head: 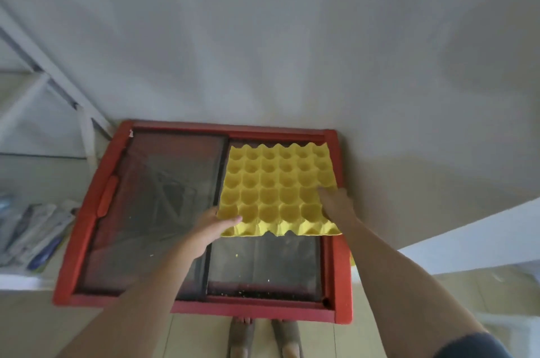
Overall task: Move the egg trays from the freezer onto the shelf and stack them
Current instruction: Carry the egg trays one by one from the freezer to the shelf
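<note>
A yellow egg tray (277, 188) is held over the right half of the red-framed chest freezer (79, 240). My left hand (213, 229) grips the tray's near left corner, thumb on top. At the tray's right edge, my right hand (336, 205) holds it with the thumb over the rim and the fingers hidden beneath. The freezer has glass sliding lids (163, 196); the right side looks open below the tray. I cannot tell whether more trays lie under this one.
A white metal shelf frame (52, 79) stands to the left, with packets (32, 235) on a lower level. A white ledge (467, 240) runs at the right. A plain wall rises behind the freezer. My feet (263, 337) stand on the tiled floor.
</note>
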